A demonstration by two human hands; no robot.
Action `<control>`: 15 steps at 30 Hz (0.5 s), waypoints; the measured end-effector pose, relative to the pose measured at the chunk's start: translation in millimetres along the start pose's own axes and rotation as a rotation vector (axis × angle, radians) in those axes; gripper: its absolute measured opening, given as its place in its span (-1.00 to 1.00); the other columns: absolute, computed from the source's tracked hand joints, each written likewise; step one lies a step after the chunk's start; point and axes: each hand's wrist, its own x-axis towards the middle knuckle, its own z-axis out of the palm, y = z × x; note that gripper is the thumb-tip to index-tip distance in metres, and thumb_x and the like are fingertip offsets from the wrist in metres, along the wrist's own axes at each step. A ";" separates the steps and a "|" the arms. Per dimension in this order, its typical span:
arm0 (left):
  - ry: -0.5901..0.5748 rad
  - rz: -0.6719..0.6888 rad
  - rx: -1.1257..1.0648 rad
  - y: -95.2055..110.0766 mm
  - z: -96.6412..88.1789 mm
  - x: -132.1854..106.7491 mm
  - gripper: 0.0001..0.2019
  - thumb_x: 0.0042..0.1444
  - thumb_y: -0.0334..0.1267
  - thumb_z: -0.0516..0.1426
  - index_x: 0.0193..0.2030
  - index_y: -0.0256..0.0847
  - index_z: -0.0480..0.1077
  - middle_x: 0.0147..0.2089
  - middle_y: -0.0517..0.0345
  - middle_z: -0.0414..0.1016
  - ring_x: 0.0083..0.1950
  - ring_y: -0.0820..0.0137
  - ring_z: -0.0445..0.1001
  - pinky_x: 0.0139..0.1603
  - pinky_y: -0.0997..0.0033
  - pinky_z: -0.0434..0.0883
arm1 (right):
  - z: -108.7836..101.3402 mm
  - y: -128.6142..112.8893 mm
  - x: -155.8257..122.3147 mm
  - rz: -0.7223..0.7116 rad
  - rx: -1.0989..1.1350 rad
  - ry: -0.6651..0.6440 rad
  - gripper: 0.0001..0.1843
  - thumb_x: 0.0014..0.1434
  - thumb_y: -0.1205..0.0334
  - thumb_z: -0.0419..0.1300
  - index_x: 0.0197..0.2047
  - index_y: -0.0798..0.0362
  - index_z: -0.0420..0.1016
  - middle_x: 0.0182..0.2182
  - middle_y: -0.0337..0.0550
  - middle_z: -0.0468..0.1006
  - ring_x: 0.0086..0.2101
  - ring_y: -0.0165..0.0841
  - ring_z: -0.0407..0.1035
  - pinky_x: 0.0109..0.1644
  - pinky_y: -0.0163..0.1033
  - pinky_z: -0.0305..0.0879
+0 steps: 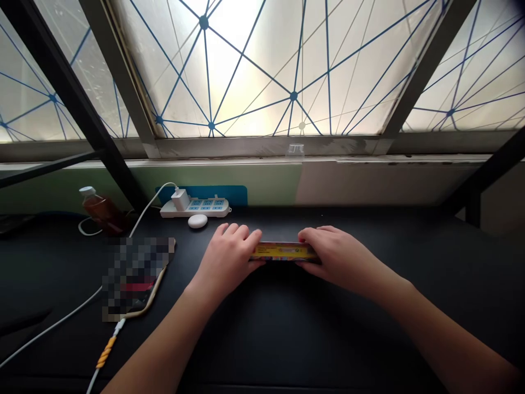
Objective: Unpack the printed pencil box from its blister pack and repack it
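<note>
A flat, narrow yellow box (283,251) with printed text and a multicoloured lower edge is held level between my two hands, over the black desk. My left hand (232,254) grips its left end, fingers behind and thumb at the near lower side. Around the right end, my right hand (334,253) is closed in the same way. Both ends of the box are hidden by my fingers. What is inside it does not show.
A white power strip (194,208) with a plugged-in charger (180,200) lies by the wall, a white rounded case (197,221) before it. At left are a blurred-out device (141,273) on a cable and a bottle (104,210) of reddish liquid. Black frame posts (110,158) flank the desk.
</note>
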 end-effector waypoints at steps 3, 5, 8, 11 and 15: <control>-0.089 -0.021 -0.015 4.9 -3.2 -2.5 -0.56 0.11 -0.01 0.33 0.07 -0.09 0.44 -0.15 0.01 0.52 -0.08 0.06 0.45 -0.04 0.09 0.42 | 4.9 -3.7 -1.0 -0.054 0.017 -0.070 -0.65 0.16 0.27 0.29 0.03 0.05 0.43 -0.10 -0.01 0.65 -0.18 -0.08 0.53 -0.04 0.03 0.41; -0.142 -0.030 -0.045 4.9 -1.8 -5.1 -0.49 0.06 0.02 0.34 0.12 -0.08 0.43 -0.05 -0.05 0.51 -0.03 0.02 0.44 -0.07 0.08 0.44 | 10.0 -7.1 -1.8 -0.101 0.031 -0.091 -0.53 0.14 0.31 0.29 0.14 0.07 0.43 0.07 0.07 0.60 -0.01 -0.02 0.51 0.07 0.08 0.40; -0.184 -0.019 -0.096 -0.7 6.4 -8.4 -0.42 0.02 -0.07 0.34 0.20 -0.07 0.38 0.11 -0.10 0.46 0.07 -0.01 0.42 -0.02 0.05 0.45 | 16.9 -13.4 -1.8 -0.139 0.011 -0.096 -0.46 0.09 0.41 0.28 0.17 0.12 0.45 0.16 0.18 0.53 0.10 0.06 0.44 0.13 0.15 0.39; -0.179 -0.009 -0.183 -8.8 18.0 -9.6 -0.29 -0.02 0.01 0.35 0.27 -0.06 0.31 0.28 -0.14 0.36 0.27 -0.08 0.32 0.23 -0.12 0.33 | 23.2 -20.6 0.7 -0.131 0.051 -0.088 -0.42 0.14 0.31 0.33 0.23 0.10 0.43 0.18 0.21 0.50 0.13 0.09 0.41 0.15 0.19 0.39; -0.222 -0.007 -0.287 -14.9 30.8 -8.3 -0.06 -0.03 0.27 0.29 0.42 -0.08 0.15 0.48 -0.25 0.13 0.49 -0.20 0.05 0.41 -0.44 -0.09 | 36.5 -33.4 5.8 -0.198 0.145 -0.107 -0.13 0.19 0.05 0.37 0.47 -0.04 0.13 0.40 0.09 0.24 0.35 0.11 0.12 0.32 0.31 0.19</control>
